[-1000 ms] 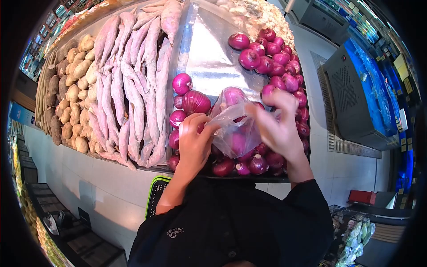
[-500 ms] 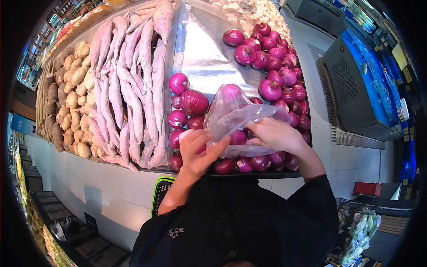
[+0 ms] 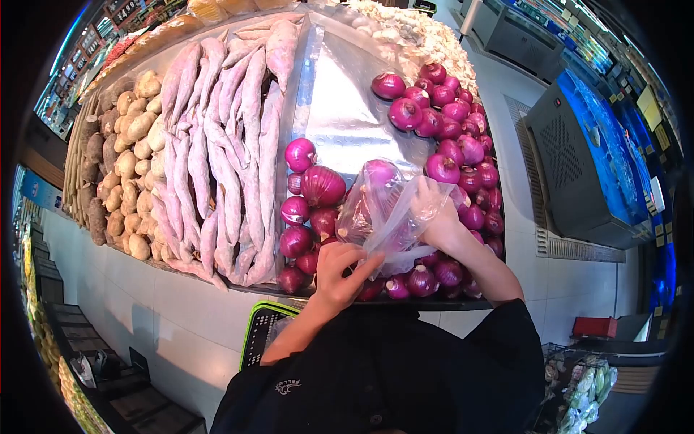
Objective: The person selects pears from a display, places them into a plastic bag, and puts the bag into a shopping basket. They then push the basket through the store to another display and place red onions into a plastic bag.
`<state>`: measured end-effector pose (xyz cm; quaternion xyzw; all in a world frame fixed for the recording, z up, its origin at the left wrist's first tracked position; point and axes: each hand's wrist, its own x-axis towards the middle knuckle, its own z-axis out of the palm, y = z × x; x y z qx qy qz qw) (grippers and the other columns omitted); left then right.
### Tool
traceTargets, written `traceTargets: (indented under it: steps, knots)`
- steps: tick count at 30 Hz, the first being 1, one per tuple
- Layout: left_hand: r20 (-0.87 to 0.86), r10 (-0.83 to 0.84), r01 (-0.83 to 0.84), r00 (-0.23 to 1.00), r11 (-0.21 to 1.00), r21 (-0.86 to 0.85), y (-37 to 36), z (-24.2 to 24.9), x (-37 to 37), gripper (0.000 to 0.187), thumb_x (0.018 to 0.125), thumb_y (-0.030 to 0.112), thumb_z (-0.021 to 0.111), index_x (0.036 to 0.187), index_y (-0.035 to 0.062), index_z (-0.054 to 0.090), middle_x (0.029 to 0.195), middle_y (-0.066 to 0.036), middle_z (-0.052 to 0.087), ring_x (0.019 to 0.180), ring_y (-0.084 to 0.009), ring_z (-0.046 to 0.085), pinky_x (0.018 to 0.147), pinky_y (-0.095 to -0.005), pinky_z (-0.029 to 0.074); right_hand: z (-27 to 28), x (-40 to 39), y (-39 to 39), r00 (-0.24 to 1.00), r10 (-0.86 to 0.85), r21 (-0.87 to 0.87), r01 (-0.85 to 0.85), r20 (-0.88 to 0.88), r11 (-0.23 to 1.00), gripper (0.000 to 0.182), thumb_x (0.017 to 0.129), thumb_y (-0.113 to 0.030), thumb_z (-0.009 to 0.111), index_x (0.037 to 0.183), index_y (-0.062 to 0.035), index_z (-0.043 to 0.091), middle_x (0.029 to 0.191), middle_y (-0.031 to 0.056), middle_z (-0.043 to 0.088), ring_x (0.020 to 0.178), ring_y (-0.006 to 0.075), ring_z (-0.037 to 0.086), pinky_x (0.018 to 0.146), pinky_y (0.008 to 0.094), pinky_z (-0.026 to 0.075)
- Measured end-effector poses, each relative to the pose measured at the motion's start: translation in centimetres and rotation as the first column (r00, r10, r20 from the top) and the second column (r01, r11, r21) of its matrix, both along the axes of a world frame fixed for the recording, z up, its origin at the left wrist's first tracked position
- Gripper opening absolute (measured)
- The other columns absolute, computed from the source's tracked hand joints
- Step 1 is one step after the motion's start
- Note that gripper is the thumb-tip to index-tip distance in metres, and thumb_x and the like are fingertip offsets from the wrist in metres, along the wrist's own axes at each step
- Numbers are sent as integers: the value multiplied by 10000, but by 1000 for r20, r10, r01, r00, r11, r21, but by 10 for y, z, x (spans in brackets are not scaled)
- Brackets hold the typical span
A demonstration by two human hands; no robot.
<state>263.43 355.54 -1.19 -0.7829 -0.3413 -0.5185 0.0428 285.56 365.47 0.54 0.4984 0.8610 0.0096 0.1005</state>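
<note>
A clear plastic bag [image 3: 394, 226] with red onions in it rests on the loose onions at the front of the display. My left hand [image 3: 338, 276] is closed on the near left edge of the bag, thumb and fingers pinching the film. On the bag's right side, my right hand [image 3: 434, 211] has bent fingers with film around them, and its fingertips are partly hidden. One bagged onion [image 3: 381, 172] shows through the top of the film. Loose red onions [image 3: 323, 186] lie left of the bag, and more onions [image 3: 442, 168] are heaped to its right.
Left of the onions lie long purple-skinned sweet potatoes [image 3: 217, 145], then potatoes [image 3: 130, 166]. Garlic [image 3: 434, 43] fills the back. A black basket with a green rim [image 3: 260, 325] stands below the front edge. A grey cabinet [image 3: 578, 152] stands across the aisle.
My right hand has moved up and away from my body along the bag's right side, pulling film with it. My left hand has shifted slightly right and closer to my body. The view has shifted slightly.
</note>
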Motion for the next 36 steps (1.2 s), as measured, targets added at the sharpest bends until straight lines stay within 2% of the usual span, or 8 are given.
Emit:
traceTargets:
  steps: [4, 9, 11, 14, 24, 26, 32, 36]
  knots:
    - [31, 2, -2, 1000, 1000, -9, -1, -2, 1, 395, 604, -27, 735, 985, 76, 754, 968, -55, 539, 855, -236, 574, 728, -360, 454, 11, -2, -14, 968, 219, 142, -201, -124, 969, 782, 574, -201, 859, 1261, -6, 543, 1290, 238, 476, 1190, 410, 478, 976, 454, 473]
    - [69, 18, -17, 997, 1000, -13, -1, 3, 1, 410, 588, -54, 723, 980, 64, 751, 963, -64, 544, 865, -251, 569, 734, -363, 464, -8, 3, -11, 942, 243, 71, -232, -234, 970, 713, 646, -195, 786, 1262, 34, 510, 1251, 188, 505, 1145, 357, 529, 925, 433, 492]
    - [97, 40, -38, 995, 999, -17, -1, 5, 1, 418, 581, -68, 713, 977, 59, 749, 965, -69, 546, 871, -256, 567, 738, -363, 468, -15, 3, -6, 890, 336, 277, -253, -309, 927, 697, 644, -185, 780, 1239, 58, 512, 1248, 213, 528, 1110, 368, 563, 924, 443, 495]
    - [102, 22, -16, 994, 998, -57, -2, 5, 0, 437, 569, -102, 677, 974, 50, 746, 971, -84, 550, 882, -265, 564, 751, -373, 477, -2, -8, -7, 973, 134, 10, -134, -187, 991, 719, 628, -183, 790, 1243, 65, 512, 1261, 231, 546, 1115, 363, 576, 916, 445, 500]
    - [185, 180, -140, 966, 968, -208, -2, 1, -3, 422, 604, -108, 671, 985, 58, 741, 976, -98, 564, 883, -253, 575, 753, -343, 483, -15, -9, 12, 986, 167, 71, -168, 17, 983, 785, 577, -329, 855, 1232, -2, 571, 1249, 174, 583, 1137, 329, 573, 971, 463, 429]
    - [214, 175, -125, 961, 965, -231, -2, 0, -4, 397, 634, -125, 664, 980, 52, 745, 972, -96, 558, 837, -223, 581, 708, -299, 482, -29, 13, 21, 860, 438, 335, -345, -261, 877, 794, 571, -413, 852, 1202, -8, 589, 1205, 143, 616, 1147, 339, 554, 1020, 466, 381]
    - [221, 167, -101, 961, 954, -283, 2, -10, 1, 249, 744, -30, 720, 975, 60, 742, 987, -94, 581, 842, -218, 603, 714, -288, 485, 19, 22, 1, 877, 331, 166, -290, -348, 943, 843, 551, -455, 862, 1252, -77, 587, 1213, 128, 622, 1180, 337, 536, 1024, 479, 382]
    - [459, 221, -10, 860, 908, -418, 6, -6, 10, 154, 817, -3, 700, 960, 50, 716, 1011, -102, 571, 866, -218, 604, 751, -305, 480, 28, 40, -1, 727, 318, 181, -264, -609, 948, 858, 557, -388, 870, 1283, -49, 562, 1239, 147, 594, 1202, 356, 520, 1054, 457, 367]
